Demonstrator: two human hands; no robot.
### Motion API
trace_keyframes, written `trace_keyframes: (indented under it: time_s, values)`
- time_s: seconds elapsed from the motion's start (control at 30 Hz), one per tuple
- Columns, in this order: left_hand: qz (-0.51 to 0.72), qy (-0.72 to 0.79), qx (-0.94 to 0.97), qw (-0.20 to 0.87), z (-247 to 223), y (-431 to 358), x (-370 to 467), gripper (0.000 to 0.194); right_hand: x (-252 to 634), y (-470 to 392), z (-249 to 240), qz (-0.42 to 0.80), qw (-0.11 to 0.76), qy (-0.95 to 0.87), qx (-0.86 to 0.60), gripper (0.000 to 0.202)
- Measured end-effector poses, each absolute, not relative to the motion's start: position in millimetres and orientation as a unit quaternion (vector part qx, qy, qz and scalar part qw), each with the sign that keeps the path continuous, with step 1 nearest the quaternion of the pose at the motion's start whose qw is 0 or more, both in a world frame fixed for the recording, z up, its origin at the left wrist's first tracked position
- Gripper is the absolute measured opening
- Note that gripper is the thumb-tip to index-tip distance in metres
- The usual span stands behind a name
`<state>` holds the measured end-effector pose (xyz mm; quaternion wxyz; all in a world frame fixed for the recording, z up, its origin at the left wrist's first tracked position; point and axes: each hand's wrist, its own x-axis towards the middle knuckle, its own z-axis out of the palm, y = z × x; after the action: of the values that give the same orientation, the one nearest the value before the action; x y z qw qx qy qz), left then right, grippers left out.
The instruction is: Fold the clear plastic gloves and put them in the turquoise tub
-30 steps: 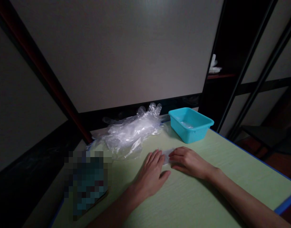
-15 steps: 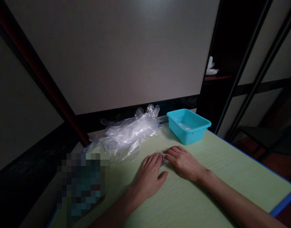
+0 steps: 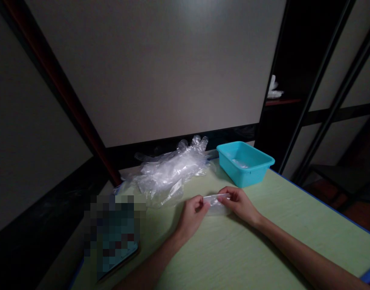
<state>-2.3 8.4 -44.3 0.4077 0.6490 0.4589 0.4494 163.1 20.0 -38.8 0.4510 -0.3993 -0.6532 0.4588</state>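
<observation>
A folded clear disposable plastic glove (image 3: 214, 204) is stretched between my two hands, just above the table (image 3: 203, 249). My left hand (image 3: 192, 213) pinches its left end between thumb and fingers. At the other end, my right hand (image 3: 237, 202) grips the upper edge, thumb in front and fingers behind. The glove's top edge looks straight and folded; its lower part hangs loose and see-through. Behind my hands to the left lies a crumpled heap of clear plastic gloves (image 3: 173, 169), some fingers sticking up.
A turquoise plastic basin (image 3: 245, 177) with some clear plastic inside stands at the back right. On the left a propped device (image 3: 118, 241) has a blurred-out screen. A wardrobe panel (image 3: 179, 72) rises behind the table, with an open dark shelf section on the right.
Both hands had lain flat over the plastic glove on the table. Now they pinch its ends and hold it raised and taut. The view has shifted slightly left.
</observation>
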Motion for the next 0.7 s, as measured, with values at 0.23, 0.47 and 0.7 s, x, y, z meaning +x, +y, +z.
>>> trace_keyframes:
  time_s: [0.23, 0.47, 0.7]
  values:
    - [0.479, 0.435, 0.575, 0.501, -45.8, 15.3, -3.9, 0.025, 164.0, 20.0, -36.7, 0.511, 0.51, -0.59, -0.361, 0.036]
    - [0.471, 0.435, 0.565, 0.52, -42.3, 13.3, -1.9, 0.029, 162.3, 17.5, -38.5, 0.517, 0.465, -0.632, -0.342, 0.026]
    - [0.444, 0.439, 0.569, 0.534, -42.2, 12.9, -2.1, 0.031, 160.8, 17.8, -38.7, 0.514, 0.467, -0.606, -0.388, 0.027]
